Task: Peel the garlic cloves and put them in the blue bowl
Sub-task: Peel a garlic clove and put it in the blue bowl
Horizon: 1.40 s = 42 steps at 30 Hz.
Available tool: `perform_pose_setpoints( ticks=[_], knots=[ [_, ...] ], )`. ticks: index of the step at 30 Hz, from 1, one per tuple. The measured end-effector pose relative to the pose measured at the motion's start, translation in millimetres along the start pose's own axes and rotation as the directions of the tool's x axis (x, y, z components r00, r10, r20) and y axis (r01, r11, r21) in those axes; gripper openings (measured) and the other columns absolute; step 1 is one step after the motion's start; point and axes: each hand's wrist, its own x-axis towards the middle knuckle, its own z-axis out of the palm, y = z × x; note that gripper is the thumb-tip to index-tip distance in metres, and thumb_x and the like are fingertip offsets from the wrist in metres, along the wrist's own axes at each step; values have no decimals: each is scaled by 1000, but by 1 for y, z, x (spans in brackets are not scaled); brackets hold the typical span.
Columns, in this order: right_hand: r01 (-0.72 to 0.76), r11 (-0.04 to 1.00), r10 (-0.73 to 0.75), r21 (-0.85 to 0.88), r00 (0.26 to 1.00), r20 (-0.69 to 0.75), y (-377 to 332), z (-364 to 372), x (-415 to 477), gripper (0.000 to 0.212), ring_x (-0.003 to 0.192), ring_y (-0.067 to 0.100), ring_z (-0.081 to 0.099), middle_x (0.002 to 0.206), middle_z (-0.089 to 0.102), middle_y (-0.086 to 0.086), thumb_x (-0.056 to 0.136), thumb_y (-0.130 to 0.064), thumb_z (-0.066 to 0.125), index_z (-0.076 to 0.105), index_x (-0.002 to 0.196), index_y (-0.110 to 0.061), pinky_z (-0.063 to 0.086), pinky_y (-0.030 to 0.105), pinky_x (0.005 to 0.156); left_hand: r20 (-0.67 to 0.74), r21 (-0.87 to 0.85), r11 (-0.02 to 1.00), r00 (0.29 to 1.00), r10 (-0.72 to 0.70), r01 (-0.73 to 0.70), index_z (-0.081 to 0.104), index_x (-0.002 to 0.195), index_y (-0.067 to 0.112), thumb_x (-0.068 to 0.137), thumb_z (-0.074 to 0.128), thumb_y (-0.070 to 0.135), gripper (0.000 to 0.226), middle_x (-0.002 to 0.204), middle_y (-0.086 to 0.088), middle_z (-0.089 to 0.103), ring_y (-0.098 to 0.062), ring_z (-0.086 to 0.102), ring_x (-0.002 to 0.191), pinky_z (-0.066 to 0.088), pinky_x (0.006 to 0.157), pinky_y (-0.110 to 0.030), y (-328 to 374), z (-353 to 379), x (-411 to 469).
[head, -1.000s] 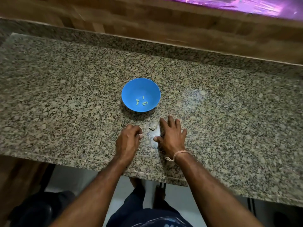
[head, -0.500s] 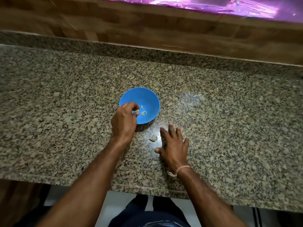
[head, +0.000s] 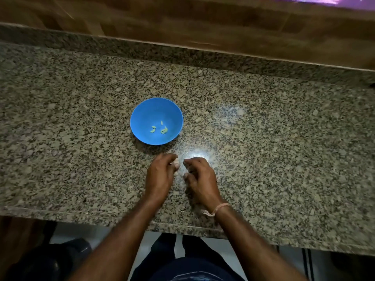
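Note:
The blue bowl [head: 142, 110] stands on the granite counter with several peeled garlic cloves [head: 158, 128] in its bottom. Just in front of it, my left hand [head: 160, 177] has its fingers curled and pinches a small pale garlic clove [head: 175, 164] at the fingertips. My right hand [head: 202, 179] is close beside it, a thread band on its wrist. Its fingers and thumb curl towards the clove across a narrow gap, and I see nothing held in them. Motion blur softens both hands.
The granite counter [head: 274, 138] stretches wide to both sides, with a raised granite strip and a wooden wall behind. Its front edge runs just under my forearms. A bright glare spot lies on the stone right of the bowl.
My left hand has come back from the bowl to the counter in front of it. My right hand, flat on the stone before, has lifted and curled its fingers. The loose clove is off the counter.

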Motion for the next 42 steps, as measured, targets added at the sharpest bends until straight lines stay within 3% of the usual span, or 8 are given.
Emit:
perform_pose_setpoints(
  ticks=[2, 5, 9, 18, 23, 29, 38, 42],
  knots=[
    [-112, 968, 102, 225, 993, 52, -4, -10, 0, 40, 108, 8, 69, 121, 71, -4, 93, 0, 69, 71, 128, -21, 59, 34, 96, 123, -425, 838, 939, -320, 341, 72, 121, 18, 100, 68, 24, 22, 102, 5, 75, -10, 69, 91, 58, 76, -32, 9, -3, -3],
    [-117, 888, 79, 445, 992, 103, -11, -26, -1, 34, 103, 20, 74, 114, 77, 0, 92, -6, 75, 74, 121, -22, 62, 43, 92, 458, -798, 251, 822, -338, 548, 65, 129, 6, 100, 59, 24, 35, 107, -8, 74, -13, 67, 87, 57, 68, -24, 32, -8, -16],
    [-52, 851, 0, 523, 995, 100, -26, -41, -6, 27, 111, 24, 72, 122, 75, -1, 93, -13, 75, 75, 120, -17, 59, 50, 97, 479, -862, 60, 846, -235, 504, 56, 141, 6, 97, 55, 24, 47, 123, -11, 70, -15, 69, 101, 58, 82, -25, 49, -13, -30],
    [32, 867, -24, 498, 999, -22, -44, -67, -24, 15, 99, 18, 73, 110, 74, -3, 90, -13, 80, 75, 105, -13, 63, 46, 85, 402, -886, 173, 899, -176, 430, 60, 136, 6, 98, 59, 14, 38, 136, -20, 65, -28, 59, 124, 50, 99, -34, 75, -17, -49],
    [89, 916, -55, 390, 994, -99, -45, -70, -28, 14, 90, 16, 70, 97, 70, -4, 85, -10, 83, 73, 94, -14, 61, 37, 80, 345, -894, 227, 917, -202, 386, 75, 118, 15, 92, 65, 15, 28, 121, -13, 74, -19, 69, 109, 59, 89, -24, 85, -17, -55],
    [51, 899, -42, 436, 999, -31, -44, -71, -33, 14, 91, 17, 72, 96, 75, -4, 89, -7, 78, 70, 94, -16, 63, 40, 82, 234, -895, 347, 957, -173, 282, 73, 115, 7, 89, 68, 9, 27, 115, -16, 77, -27, 73, 113, 58, 91, -29, 94, -17, -62],
    [26, 926, -41, 376, 999, 32, -38, -64, -37, 12, 77, -3, 66, 86, 70, -27, 94, -2, 70, 64, 94, -11, 54, 16, 67, 151, -856, 456, 962, -228, 243, 73, 113, 0, 94, 64, -7, 22, 112, -17, 77, -30, 73, 111, 60, 95, -35, 89, -10, -68],
    [7, 939, -9, 345, 1000, 2, -37, -51, -36, 8, 83, -5, 66, 90, 71, -14, 97, -8, 69, 63, 96, -13, 51, 12, 68, 143, -836, 484, 955, -260, 257, 73, 111, -1, 97, 61, -6, 19, 109, -18, 77, -32, 74, 109, 59, 98, -39, 84, -5, -67]
  ],
)
